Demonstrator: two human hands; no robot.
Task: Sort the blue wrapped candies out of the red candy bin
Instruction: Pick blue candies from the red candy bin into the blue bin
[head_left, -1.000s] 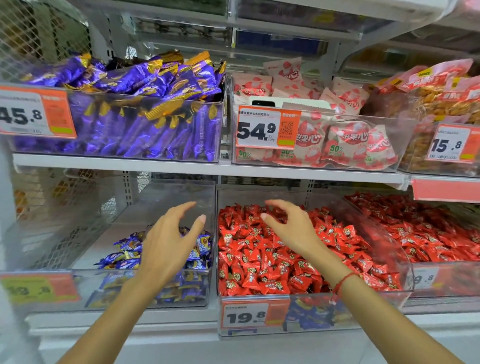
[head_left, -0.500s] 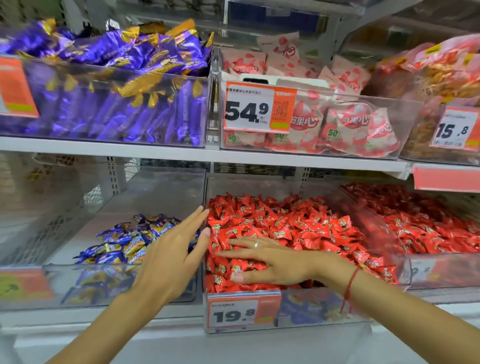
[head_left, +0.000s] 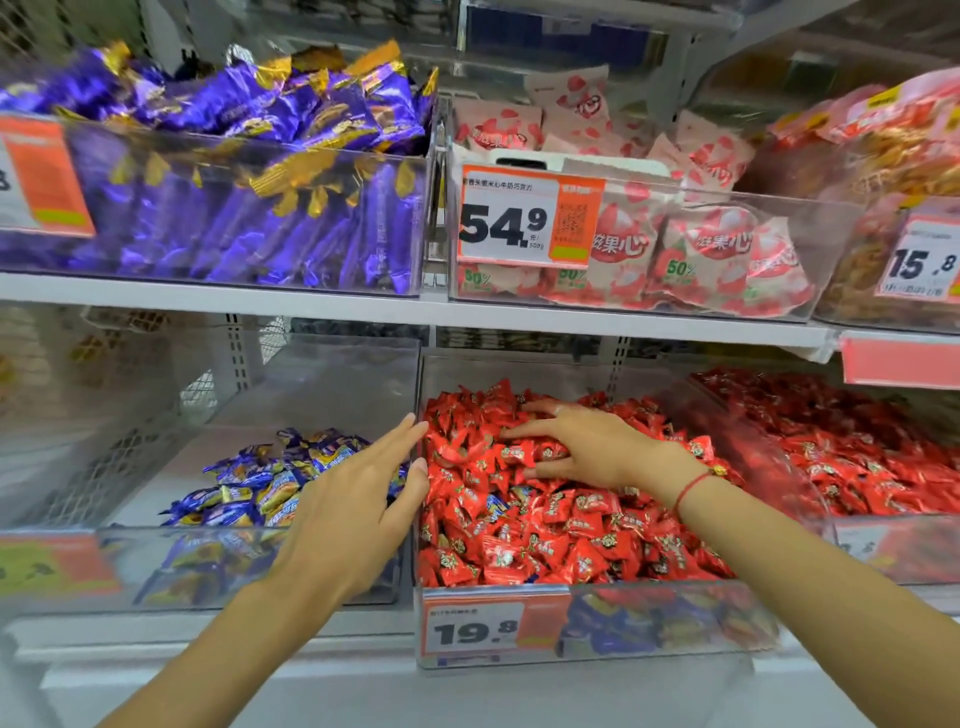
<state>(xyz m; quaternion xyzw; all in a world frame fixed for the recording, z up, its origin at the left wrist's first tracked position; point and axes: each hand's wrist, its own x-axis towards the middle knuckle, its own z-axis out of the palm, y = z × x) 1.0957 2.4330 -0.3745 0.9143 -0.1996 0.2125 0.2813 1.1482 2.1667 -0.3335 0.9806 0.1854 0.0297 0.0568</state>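
The clear red candy bin (head_left: 649, 623) on the lower shelf is heaped with red wrapped candies (head_left: 561, 540). One blue wrapped candy (head_left: 496, 505) peeks out among them, and more blue wrappers show through the bin's front wall (head_left: 618, 629). My right hand (head_left: 582, 447) lies on the red heap with fingers spread flat, pointing left. My left hand (head_left: 358, 509) hovers open at the wall between the red bin and the blue candy bin (head_left: 291, 592), fingers straight. A low pile of blue candies (head_left: 270, 483) lies in that left bin.
Another bin of red candies (head_left: 857, 457) stands to the right. The upper shelf (head_left: 426, 306) carries bins of purple bars (head_left: 249, 208), pink-and-white packets (head_left: 675, 249) and snack bags (head_left: 893, 171). Price tags hang on the bin fronts.
My right hand has moved from the front of the red heap toward the middle, pushing candies. My left hand has shifted right to the dividing wall. The camera has come closer.
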